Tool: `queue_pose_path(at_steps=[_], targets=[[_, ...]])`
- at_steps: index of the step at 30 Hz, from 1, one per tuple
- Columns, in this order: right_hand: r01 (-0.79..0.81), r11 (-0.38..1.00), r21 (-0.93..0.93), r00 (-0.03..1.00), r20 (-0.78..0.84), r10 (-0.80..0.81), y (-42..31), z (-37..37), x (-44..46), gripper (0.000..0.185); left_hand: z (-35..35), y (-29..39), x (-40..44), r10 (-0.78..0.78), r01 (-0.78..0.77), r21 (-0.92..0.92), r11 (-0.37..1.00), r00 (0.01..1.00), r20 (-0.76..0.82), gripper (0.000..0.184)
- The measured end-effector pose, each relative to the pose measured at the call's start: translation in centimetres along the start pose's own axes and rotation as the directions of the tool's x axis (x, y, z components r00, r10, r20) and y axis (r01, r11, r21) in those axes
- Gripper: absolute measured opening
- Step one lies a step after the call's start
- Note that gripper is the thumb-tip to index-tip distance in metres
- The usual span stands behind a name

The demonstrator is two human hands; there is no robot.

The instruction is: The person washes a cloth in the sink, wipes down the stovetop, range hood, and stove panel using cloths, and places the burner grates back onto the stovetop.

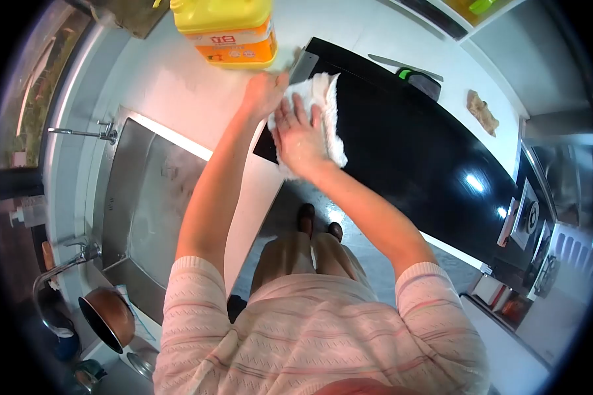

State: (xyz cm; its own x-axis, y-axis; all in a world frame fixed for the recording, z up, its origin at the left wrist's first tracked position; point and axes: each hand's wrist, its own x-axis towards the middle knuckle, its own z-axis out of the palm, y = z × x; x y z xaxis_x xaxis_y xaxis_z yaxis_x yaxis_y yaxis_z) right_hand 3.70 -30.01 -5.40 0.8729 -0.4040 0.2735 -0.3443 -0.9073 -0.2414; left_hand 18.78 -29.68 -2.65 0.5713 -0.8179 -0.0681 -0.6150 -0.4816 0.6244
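My right hand (pixel 302 141) lies on a white cloth (pixel 329 135), its fingers spread and pressing it flat. The cloth covers the left end of a large glossy black panel (pixel 402 151). At that panel's left edge, beside a grey metal strip (pixel 303 68), is my left hand (pixel 265 93). Its fingers are curled against the edge, and their tips are partly hidden. Just beyond my left hand stands a yellow jug (pixel 227 33) with an orange label.
A steel sink (pixel 128 191) with a faucet (pixel 69 257) is on the left, near a brown pot (pixel 110 319). Behind the panel lie a knife (pixel 405 66), a dark green-trimmed item (pixel 420 82) and a crumpled tan piece (pixel 482 112). Shelving (pixel 487 13) is at the top right.
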Motion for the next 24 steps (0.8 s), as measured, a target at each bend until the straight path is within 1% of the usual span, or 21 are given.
queue_pose_path(at_steps=[1,4,5,6,8,9,10,12,13,14,15,16,17,18,20,21,22,23,24], targets=[[0.025,0.999,0.022,1.000,0.008,-0.026,-0.4,-0.5,-0.7,0.045,0.2,-0.2,0.0,0.034,-0.034,0.022,0.999,0.999,-0.004,0.047],[0.098,0.990,0.099,0.986,0.125,-0.110,0.0,-2.7,-3.5,0.045,0.6,-0.7,0.0,0.129,-0.128,0.054,0.990,0.992,-0.012,0.036],[0.070,0.987,0.146,0.984,0.153,-0.092,0.6,-3.3,-4.9,0.047,0.8,-1.0,0.0,0.158,-0.157,0.056,0.986,0.987,-0.011,0.032],[0.042,0.981,0.189,0.980,0.184,-0.077,1.4,-4.0,-6.3,0.049,1.0,-1.3,0.0,0.185,-0.180,0.083,0.980,0.981,-0.052,0.029],[0.013,0.989,0.145,0.979,0.199,-0.042,3.1,-4.8,-7.7,0.053,1.8,-1.6,0.0,0.235,-0.218,0.131,0.967,0.963,-0.134,0.024],[-0.011,0.993,0.119,0.974,0.224,-0.016,3.1,-5.1,-7.2,0.054,2.0,-1.1,-0.4,0.207,-0.173,0.186,0.967,0.962,-0.179,0.021],[-0.046,0.995,0.087,0.969,0.247,0.023,3.1,-5.1,-6.3,0.056,1.9,-0.8,-0.4,0.204,-0.168,0.204,0.964,0.964,-0.170,0.021],[-0.079,0.995,0.064,0.986,0.153,0.068,4.0,-3.1,-2.7,0.058,1.9,-0.7,0.1,0.188,-0.154,0.236,0.959,0.974,-0.129,0.019],[-0.132,0.989,0.062,0.985,0.121,0.124,4.5,-2.6,-0.3,0.059,2.2,-1.2,0.7,0.220,-0.181,0.273,0.945,0.969,-0.117,0.018],[-0.169,0.984,0.055,0.979,0.126,0.161,5.0,-2.6,1.8,0.058,2.0,-0.6,0.7,0.241,-0.200,0.254,0.946,0.961,-0.139,0.016],[-0.192,0.981,0.032,0.976,0.107,0.188,5.4,-2.3,3.0,0.059,1.9,-0.4,0.6,0.322,-0.270,0.257,0.928,0.927,-0.190,0.016],[-0.175,0.983,0.055,0.981,0.098,0.169,6.0,-2.1,3.0,0.059,2.0,-0.5,1.1,0.274,-0.219,0.301,0.928,0.949,-0.155,0.016],[-0.179,0.981,0.077,0.978,0.119,0.169,7.0,-2.8,2.1,0.060,2.0,-0.7,1.0,0.283,-0.216,0.332,0.918,0.945,-0.166,0.015],[-0.179,0.979,0.100,0.976,0.140,0.164,8.0,-3.7,1.1,0.060,1.9,-0.5,0.8,0.324,-0.255,0.318,0.913,0.928,-0.186,0.014],[-0.346,0.938,0.000,0.933,0.107,0.344,12.3,-5.9,-3.7,0.061,2.0,-1.0,0.9,0.304,-0.229,0.362,0.904,0.938,-0.165,0.014],[-0.402,0.915,-0.048,0.909,0.103,0.404,15.8,-7.8,-7.1,0.062,1.8,-0.8,0.8,0.295,-0.221,0.367,0.904,0.942,-0.160,0.014],[-0.402,0.899,-0.171,0.915,-0.115,0.387,20.3,-7.8,-12.3,0.059,1.9,-0.6,0.7,0.285,-0.211,0.371,0.904,0.945,-0.159,0.014],[-0.381,0.865,-0.328,0.908,-0.309,0.283,24.7,-9.6,-17.3,0.055,2.1,-0.7,0.6,0.305,-0.231,0.367,0.901,0.939,-0.157,0.015],[-0.466,0.813,-0.350,0.872,-0.341,0.352,29.4,-11.4,-22.7,0.052,2.1,-0.6,0.6,0.326,-0.251,0.366,0.896,0.932,-0.158,0.015]])
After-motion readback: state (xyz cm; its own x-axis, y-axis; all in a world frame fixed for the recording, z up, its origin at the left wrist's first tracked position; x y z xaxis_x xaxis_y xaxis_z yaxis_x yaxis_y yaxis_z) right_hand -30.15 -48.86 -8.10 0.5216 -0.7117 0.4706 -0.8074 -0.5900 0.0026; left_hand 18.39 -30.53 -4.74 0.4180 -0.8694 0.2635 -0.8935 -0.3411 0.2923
